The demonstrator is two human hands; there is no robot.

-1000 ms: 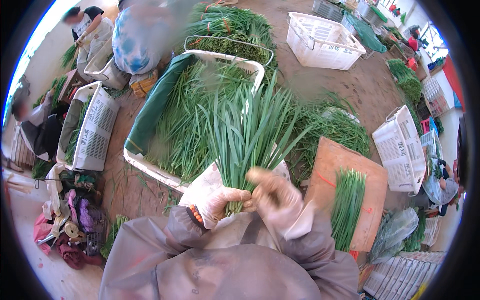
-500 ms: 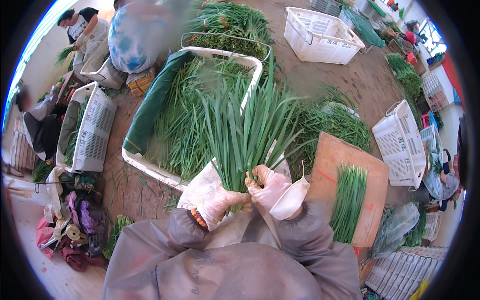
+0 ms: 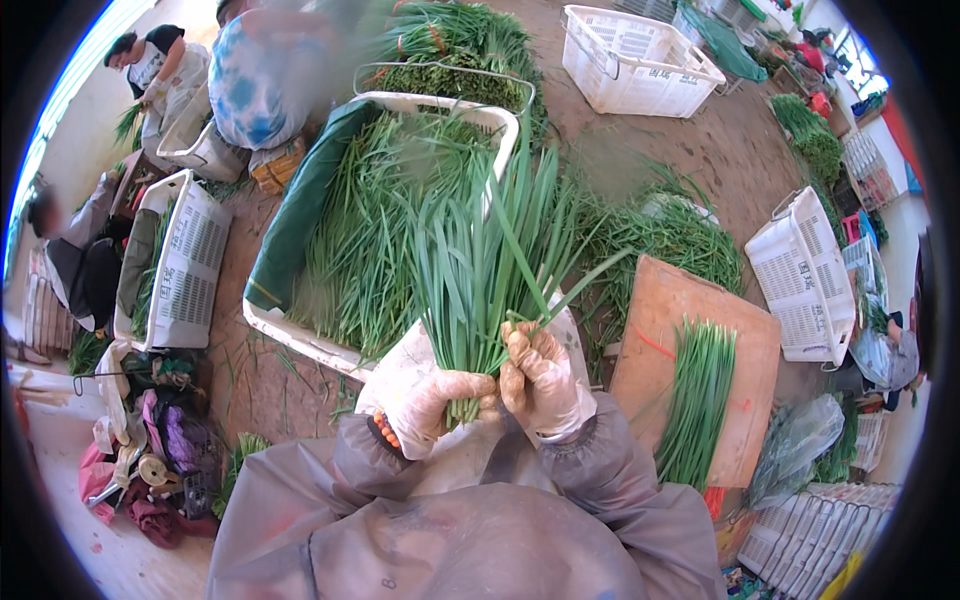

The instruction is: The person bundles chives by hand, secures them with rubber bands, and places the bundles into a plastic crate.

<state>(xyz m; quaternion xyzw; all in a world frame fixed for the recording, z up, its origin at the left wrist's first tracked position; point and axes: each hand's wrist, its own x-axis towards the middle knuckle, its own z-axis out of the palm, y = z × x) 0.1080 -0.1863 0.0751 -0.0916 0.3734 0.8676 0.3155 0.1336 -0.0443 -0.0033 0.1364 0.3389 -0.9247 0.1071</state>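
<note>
A bunch of green chives [image 3: 462, 290] stands upright in front of my body, its leaves fanning out at the top. My left hand [image 3: 425, 405], in a pale, stained glove with orange beads at the wrist, is closed round the stem ends. Just beside it, my right hand [image 3: 548, 385], gloved too, pinches a few chive stalks [image 3: 545, 300] at the bunch's right side. One of these leaves sticks out to the right. Beyond the bunch is a large white crate [image 3: 300, 338] with a green liner, full of loose chives.
At my right, a wooden board [image 3: 640, 345] carries a neat chive bundle [image 3: 697, 400]. Loose chives [image 3: 660, 245] lie heaped behind it. White crates [image 3: 640, 75] stand around on the brown floor. Coloured cloths [image 3: 165, 450] lie at left. Co-workers [image 3: 160, 75] are at the far left.
My right hand has turned and shifted slightly right, drawing a few stalks away from the bunch. My left hand keeps its grip on the stems. The loose glove flap no longer sticks out.
</note>
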